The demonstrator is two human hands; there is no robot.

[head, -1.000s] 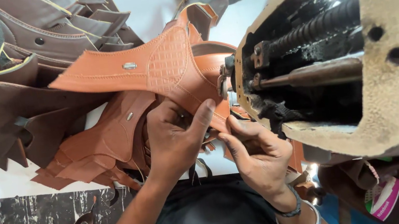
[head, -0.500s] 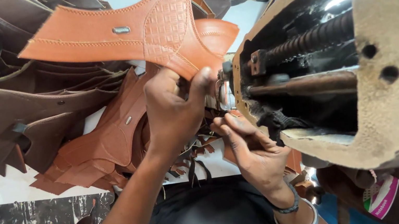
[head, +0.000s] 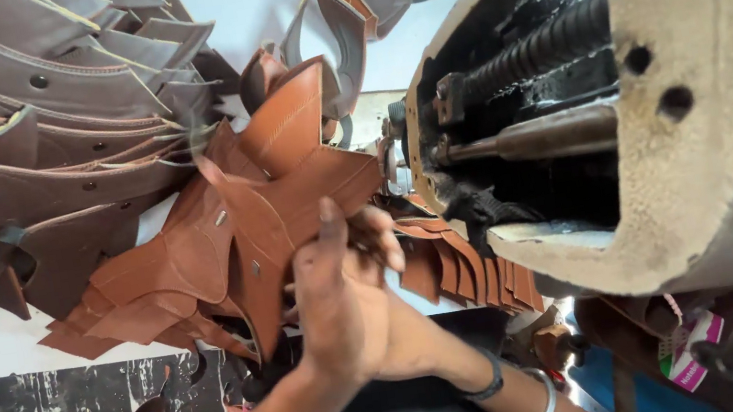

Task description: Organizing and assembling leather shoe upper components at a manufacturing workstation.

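left hand (head: 335, 303) closed on tan leather piece (head: 287, 189), thumb up against its edge | right hand (head: 385, 261) mostly hidden behind the left, fingers curled at the same piece | piece just beside the sewing machine (head: 622, 100) | dark brown leather pile (head: 40, 158) beyond

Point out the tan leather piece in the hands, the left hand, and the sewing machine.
tan leather piece (head: 288, 198): head view, its flat middle panel.
left hand (head: 333, 308): head view, back of hand.
sewing machine (head: 704, 0): head view, beige casing.
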